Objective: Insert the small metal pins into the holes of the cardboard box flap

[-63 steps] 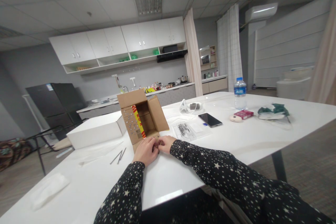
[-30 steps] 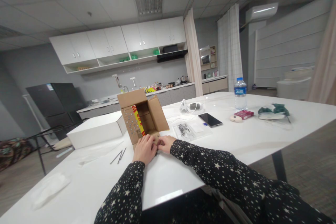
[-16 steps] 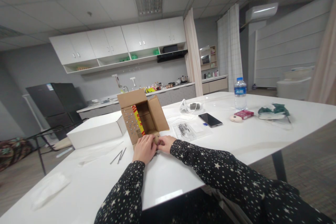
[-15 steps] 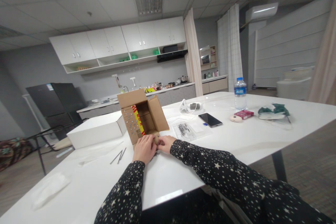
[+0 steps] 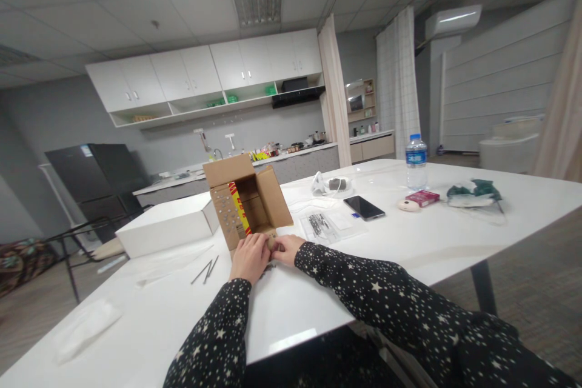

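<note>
Our left hand (image 5: 251,256) and right hand (image 5: 288,249) meet at the near edge of the open cardboard box (image 5: 251,203), standing on our white bench (image 5: 150,321)! Fingers curl close together; we can't tell whether they grip anything. Two dark rods (image 5: 210,270) lie leftward.

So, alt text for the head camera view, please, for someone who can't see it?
Left hand and right hand close together at the front of an open cardboard box on a white table; phone and bottle to the right.
</note>
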Demonstrator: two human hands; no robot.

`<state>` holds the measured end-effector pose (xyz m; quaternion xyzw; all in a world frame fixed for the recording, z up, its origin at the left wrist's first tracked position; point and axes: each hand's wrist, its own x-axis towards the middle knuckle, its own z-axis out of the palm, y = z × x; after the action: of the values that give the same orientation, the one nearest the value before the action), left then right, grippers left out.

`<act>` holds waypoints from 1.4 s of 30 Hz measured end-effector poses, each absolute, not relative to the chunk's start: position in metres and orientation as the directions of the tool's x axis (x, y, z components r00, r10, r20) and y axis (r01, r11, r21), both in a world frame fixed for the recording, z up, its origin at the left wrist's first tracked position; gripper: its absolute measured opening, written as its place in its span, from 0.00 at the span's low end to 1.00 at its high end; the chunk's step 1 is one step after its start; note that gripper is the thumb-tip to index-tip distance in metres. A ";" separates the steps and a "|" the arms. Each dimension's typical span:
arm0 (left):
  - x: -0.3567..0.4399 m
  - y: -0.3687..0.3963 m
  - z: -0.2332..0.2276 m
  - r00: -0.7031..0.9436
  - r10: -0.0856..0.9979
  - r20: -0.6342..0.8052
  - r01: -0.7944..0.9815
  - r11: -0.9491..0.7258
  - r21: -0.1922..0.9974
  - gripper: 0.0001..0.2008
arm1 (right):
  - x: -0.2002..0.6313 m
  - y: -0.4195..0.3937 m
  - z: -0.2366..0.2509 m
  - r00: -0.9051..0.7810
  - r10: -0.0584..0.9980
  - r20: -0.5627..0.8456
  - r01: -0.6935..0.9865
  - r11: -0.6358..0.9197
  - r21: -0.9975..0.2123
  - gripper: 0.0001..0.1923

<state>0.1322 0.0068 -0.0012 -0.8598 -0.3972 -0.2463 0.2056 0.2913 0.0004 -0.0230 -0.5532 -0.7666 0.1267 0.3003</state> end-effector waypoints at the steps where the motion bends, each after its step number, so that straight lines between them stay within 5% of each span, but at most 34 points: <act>1: 0.132 0.007 -0.001 0.564 0.579 0.589 0.786 -0.595 -0.167 0.10 | 0.291 0.000 -0.023 -0.205 0.925 0.321 0.773 0.354 -0.527 0.11; 25: 0.131 0.009 -0.004 0.544 0.467 0.697 0.762 -0.623 -0.176 0.13 | 0.290 -0.003 -0.020 -0.209 0.920 0.331 0.756 0.367 -0.541 0.10; 42: 0.129 0.021 -0.012 0.535 0.613 0.581 0.791 -0.605 -0.090 0.15 | 0.291 -0.009 -0.014 -0.230 0.922 0.312 0.776 0.367 -0.513 0.11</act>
<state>0.1287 0.0212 -0.0121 -0.8585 -0.4089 -0.2556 0.1743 0.2914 -0.0094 -0.0138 -0.5483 -0.7742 0.1257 0.2903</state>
